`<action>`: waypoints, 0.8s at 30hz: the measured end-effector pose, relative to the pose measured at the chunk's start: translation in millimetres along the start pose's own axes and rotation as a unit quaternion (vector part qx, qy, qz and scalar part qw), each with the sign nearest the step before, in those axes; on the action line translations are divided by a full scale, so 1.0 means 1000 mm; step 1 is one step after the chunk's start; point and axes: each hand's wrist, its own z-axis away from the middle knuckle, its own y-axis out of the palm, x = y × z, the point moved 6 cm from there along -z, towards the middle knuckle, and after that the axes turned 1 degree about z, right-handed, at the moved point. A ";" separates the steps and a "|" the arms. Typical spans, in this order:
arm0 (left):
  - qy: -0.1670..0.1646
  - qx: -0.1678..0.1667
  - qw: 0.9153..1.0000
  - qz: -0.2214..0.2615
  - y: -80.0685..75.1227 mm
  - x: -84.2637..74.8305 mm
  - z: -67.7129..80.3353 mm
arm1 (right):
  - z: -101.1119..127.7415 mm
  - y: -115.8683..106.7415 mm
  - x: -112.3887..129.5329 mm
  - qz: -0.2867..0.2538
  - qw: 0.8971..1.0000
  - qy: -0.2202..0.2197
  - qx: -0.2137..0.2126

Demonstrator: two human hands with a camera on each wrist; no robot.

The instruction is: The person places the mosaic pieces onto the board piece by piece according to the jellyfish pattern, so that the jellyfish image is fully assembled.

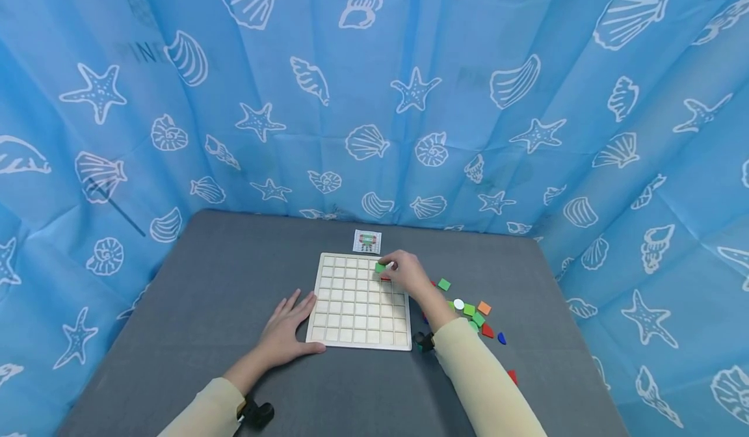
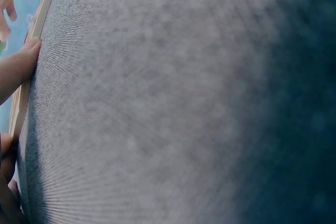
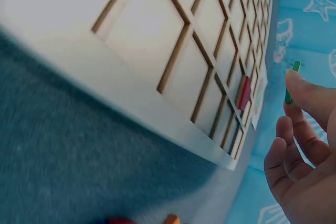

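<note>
Green square tile (image 1: 380, 268) is pinched in right hand (image 1: 406, 276) over far-right cells of wooden grid board (image 1: 358, 307). Board is steadied by flat, spread left hand (image 1: 288, 328). Tile should be squared to cell before lowering, beside red tile (image 3: 244, 92).

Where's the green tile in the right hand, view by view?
Head: green tile pinched by the right hand above the wooden grid board, near its far right corner.
Left wrist: a green sliver at the left edge might be it; too blurred to tell.
Right wrist: seen edge-on at the fingertips, right of the board.
Shared landmark: the board's wooden edge.
</note>
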 end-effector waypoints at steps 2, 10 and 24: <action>-0.002 0.004 1.000 0.001 0.000 0.000 0.000 | -0.005 0.007 -0.001 0.004 1.000 -0.002 0.008; -0.001 0.003 1.000 -0.002 -0.001 0.002 0.001 | -0.017 0.027 -0.001 0.014 0.999 0.001 0.050; -0.007 0.018 1.000 -0.001 0.004 0.003 -0.002 | -0.018 0.026 -0.003 0.032 0.997 0.009 0.062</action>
